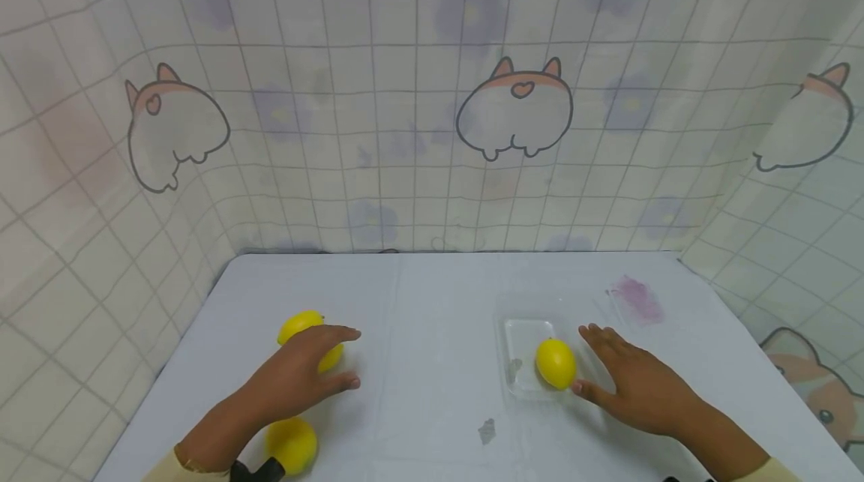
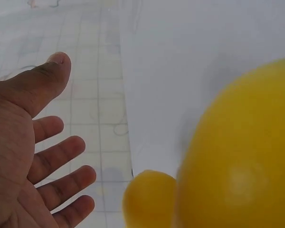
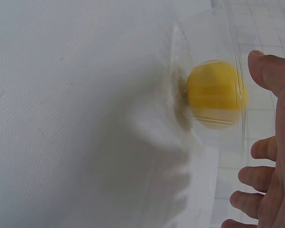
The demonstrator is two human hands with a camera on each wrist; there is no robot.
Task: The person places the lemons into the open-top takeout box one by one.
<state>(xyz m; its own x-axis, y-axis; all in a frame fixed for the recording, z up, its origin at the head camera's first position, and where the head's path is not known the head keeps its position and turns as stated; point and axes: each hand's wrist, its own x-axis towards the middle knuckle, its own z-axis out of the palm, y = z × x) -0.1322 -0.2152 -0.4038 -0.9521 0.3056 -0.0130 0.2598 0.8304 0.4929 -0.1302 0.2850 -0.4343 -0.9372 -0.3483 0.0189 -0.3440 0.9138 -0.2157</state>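
Observation:
My left hand [image 1: 304, 373] hovers over the left side of the table with fingers and thumb spread, holding nothing. Around it lie yellow lemons: one beyond the hand [image 1: 299, 324], another partly hidden behind its fingers [image 1: 331, 357], and a third near the wrist [image 1: 292, 446]. In the left wrist view, a large close lemon [image 2: 242, 152] partly covers a smaller-looking one [image 2: 149, 199]. A single lemon [image 1: 556, 363] sits inside a clear plastic container [image 1: 505, 369] on the right. Beside the container's right side, my right hand [image 1: 637, 384] extends relaxed fingers, its thumb close to that lemon.
A white cloth covers the table [image 1: 425, 317]. At the back right lies a small clear item with a pink patch [image 1: 637, 300]. A grey mark [image 1: 487, 431] shows in front of the container. Patterned curtains [image 1: 405, 130] enclose the back and sides.

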